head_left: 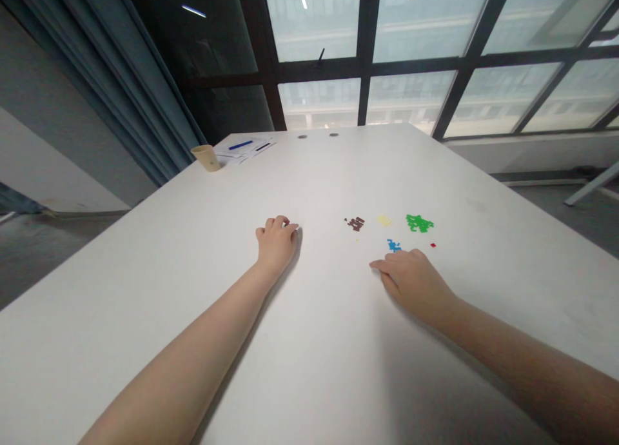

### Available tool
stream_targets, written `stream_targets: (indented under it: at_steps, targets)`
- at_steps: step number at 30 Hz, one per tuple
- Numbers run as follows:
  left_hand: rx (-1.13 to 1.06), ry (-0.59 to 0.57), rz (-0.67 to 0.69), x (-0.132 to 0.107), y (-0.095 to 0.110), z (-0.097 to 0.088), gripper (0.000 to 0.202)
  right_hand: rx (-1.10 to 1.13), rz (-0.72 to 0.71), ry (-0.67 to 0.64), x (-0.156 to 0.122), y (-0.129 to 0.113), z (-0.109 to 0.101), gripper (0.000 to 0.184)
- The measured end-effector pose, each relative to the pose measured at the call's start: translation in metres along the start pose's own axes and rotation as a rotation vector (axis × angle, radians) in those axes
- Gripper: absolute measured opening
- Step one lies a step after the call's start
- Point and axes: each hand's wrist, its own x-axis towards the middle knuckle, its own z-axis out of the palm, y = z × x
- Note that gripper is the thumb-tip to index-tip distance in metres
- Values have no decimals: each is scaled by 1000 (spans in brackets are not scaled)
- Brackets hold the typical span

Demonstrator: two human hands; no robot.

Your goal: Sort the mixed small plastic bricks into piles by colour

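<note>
A white table [309, 174] spreads open around two bare hands (its far edge lies well ahead). The left hand [276, 246] curls inward, any hold hidden; the open right hand [411, 280], holding nothing visible, lies just beside blue pieces [393, 245], near green pieces [419, 223], yellow pieces [384, 220] and brown pieces [356, 223].

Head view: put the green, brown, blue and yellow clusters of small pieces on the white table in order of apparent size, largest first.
1. Bright green cluster of small pieces
2. Dark brown cluster of small pieces and bright blue cluster of small pieces: too alike to rank, and the blue sits nearer the camera
3. Pale yellow cluster of small pieces
</note>
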Motion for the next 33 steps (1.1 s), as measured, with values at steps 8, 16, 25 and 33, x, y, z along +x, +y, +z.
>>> stream_targets:
  at_steps: [8, 16, 25, 33]
  targets:
    - [-160, 14, 10, 3, -1, 6, 21, 119, -145, 39, -15, -19, 15, 22]
    - [-1381, -373, -273, -21, 57, -8, 16, 186, -401, -55, -23, -20, 27, 15]
    - [-1931, -831, -573, -47, 84, -11, 17, 168, -456, -203, -18, -20, 20, 12]
    - [-2014, -940, -473, -48, 83, -11, 19, 164, -483, -169, -20, -20, 23, 15]
